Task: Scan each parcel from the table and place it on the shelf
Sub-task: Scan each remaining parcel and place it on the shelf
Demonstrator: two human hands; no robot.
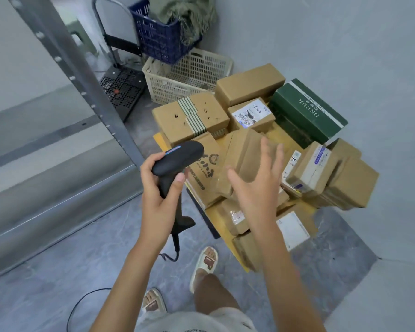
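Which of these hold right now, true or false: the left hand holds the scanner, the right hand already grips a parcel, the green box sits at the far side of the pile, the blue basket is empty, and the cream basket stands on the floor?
1. The left hand holds the scanner. True.
2. The right hand already grips a parcel. False: its fingers are spread and hold nothing, above the brown parcels.
3. The green box sits at the far side of the pile. True.
4. The blue basket is empty. False: green cloth spills out of it.
5. The cream basket stands on the floor. True.
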